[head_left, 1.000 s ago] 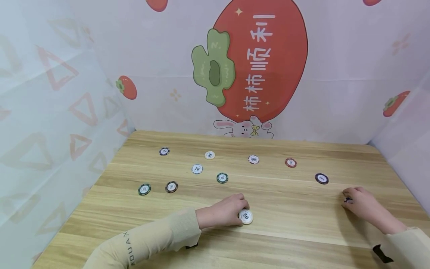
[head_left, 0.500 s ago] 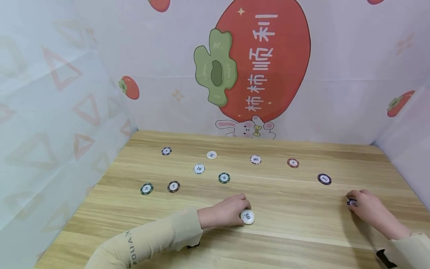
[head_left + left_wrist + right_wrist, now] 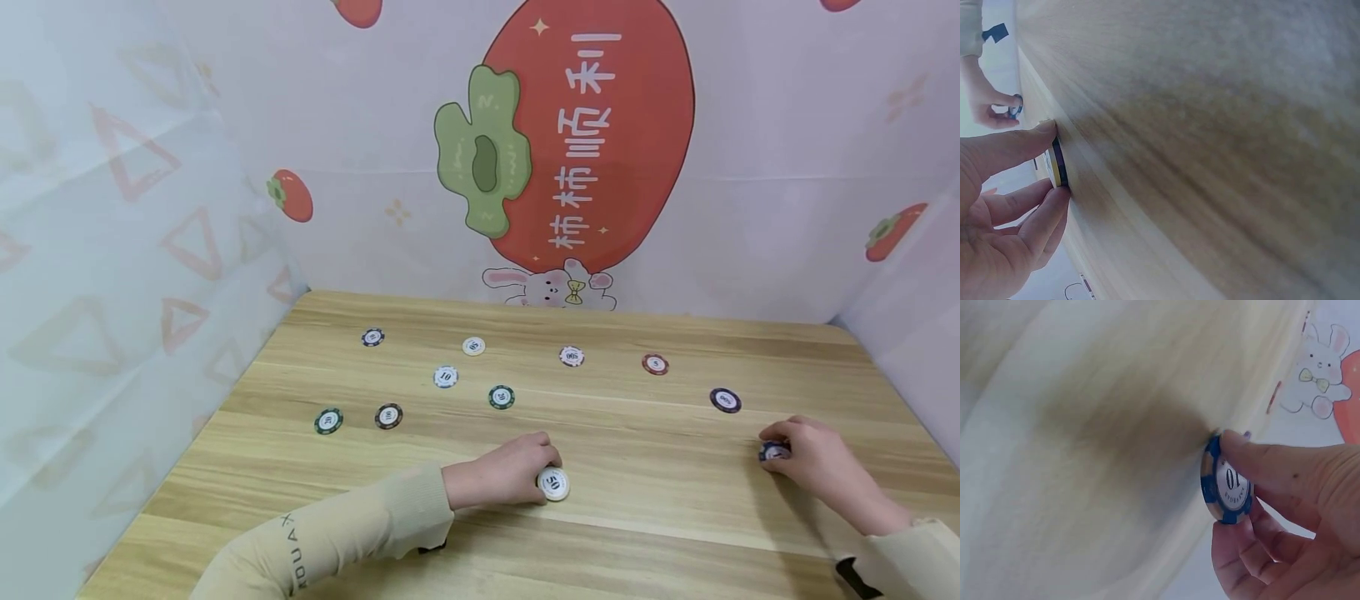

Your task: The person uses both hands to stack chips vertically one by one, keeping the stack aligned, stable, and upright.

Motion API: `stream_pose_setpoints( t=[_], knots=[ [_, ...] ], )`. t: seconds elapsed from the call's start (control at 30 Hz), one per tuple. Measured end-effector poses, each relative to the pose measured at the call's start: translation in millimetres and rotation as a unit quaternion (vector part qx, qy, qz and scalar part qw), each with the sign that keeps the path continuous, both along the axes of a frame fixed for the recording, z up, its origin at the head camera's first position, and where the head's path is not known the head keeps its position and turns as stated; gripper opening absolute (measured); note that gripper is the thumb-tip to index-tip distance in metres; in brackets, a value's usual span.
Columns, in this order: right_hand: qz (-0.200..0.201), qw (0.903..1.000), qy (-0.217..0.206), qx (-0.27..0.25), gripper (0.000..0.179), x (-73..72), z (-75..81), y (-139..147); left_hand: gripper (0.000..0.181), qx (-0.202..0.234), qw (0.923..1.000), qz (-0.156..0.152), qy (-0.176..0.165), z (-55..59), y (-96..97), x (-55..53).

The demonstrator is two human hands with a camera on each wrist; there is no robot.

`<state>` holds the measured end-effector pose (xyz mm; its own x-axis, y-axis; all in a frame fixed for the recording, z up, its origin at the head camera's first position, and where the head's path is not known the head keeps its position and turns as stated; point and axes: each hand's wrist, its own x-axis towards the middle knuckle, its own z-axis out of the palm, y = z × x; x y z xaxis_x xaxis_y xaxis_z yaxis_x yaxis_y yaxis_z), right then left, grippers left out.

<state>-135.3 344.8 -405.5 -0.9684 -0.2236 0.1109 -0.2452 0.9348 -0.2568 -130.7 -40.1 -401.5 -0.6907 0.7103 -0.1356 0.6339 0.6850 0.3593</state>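
Note:
Near the front middle of the table, my left hand (image 3: 504,472) pinches a white poker chip (image 3: 553,483) marked 50 by its edges. In the left wrist view a dark chip (image 3: 1061,164) lies directly beneath that white one, and the left fingertips hold both at the tabletop. At the right, my right hand (image 3: 817,467) grips a blue poker chip (image 3: 774,451) between thumb and fingers. The right wrist view shows this chip tilted, its 10 face visible, held off the wood. A purple-rimmed 500 chip (image 3: 725,400) lies just beyond the right hand.
Several chips lie flat and apart on the wooden table (image 3: 637,533): a red 5 chip (image 3: 656,364), a white 500 chip (image 3: 572,356), a green 20 chip (image 3: 502,397), a brown 100 chip (image 3: 388,416) and others leftward. Printed curtains (image 3: 360,242) enclose the back and sides.
My right hand has shifted slightly left with the blue chip, which shows more now. The left hand stays on its chips; the view has turned a little.

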Motion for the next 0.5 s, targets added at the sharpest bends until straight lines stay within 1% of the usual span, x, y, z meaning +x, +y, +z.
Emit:
stream_pose_setpoints(
  t=[0.13, 0.2, 0.33, 0.5],
  knots=[
    [0.003, 0.9999, -0.015, 0.005, 0.011, 0.4, 4.9, -5.3, 0.035, 0.0, 1.0, 0.003, -0.004, -0.1, 0.1, -0.2],
    [0.009, 0.9997, -0.019, 0.01, 0.01, 1.3, 7.5, -8.4, 0.035, -0.001, 1.0, 0.003, -0.006, 0.0, 0.2, -0.2],
    [0.031, 0.9994, -0.002, 0.014, 0.013, 5.2, 11.3, -18.3, 0.034, 0.0, 1.0, 0.002, -0.008, 0.4, 0.5, -0.2],
    [0.052, 0.9985, 0.013, -0.003, 0.014, 9.5, 14.4, -37.5, 0.034, 0.002, 1.0, 0.002, -0.009, 0.1, 0.4, -0.6]
  ],
)
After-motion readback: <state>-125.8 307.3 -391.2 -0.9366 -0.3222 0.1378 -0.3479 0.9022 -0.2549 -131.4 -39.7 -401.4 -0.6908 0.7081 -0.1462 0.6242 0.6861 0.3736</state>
